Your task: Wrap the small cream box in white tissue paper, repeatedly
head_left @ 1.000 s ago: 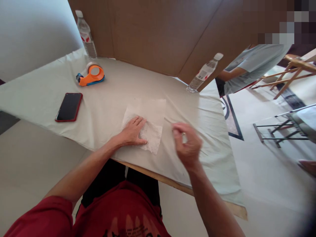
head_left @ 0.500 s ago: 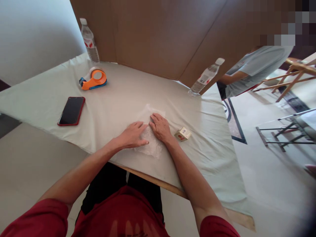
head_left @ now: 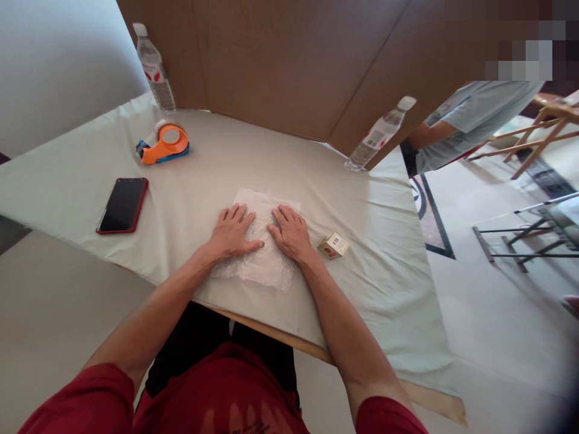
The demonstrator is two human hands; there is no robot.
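A sheet of bubble wrap lies spread on the cloth-covered table in front of me. My left hand rests flat on its left part, fingers apart. On the right part lies my right hand, also open with the palm down. Just right of that hand sits a small gold and white box, touched by neither hand. Parts of the wrap are hidden under both palms.
A phone in a red case and an orange tape dispenser lie at the left. Water bottles stand at the back left and back right, by a brown cardboard panel. Beyond it sits a person.
My left hand has moved left and turned flatter, and the bubble wrap now lies wider under it. My right hand has stayed nearly in place on the wrap.
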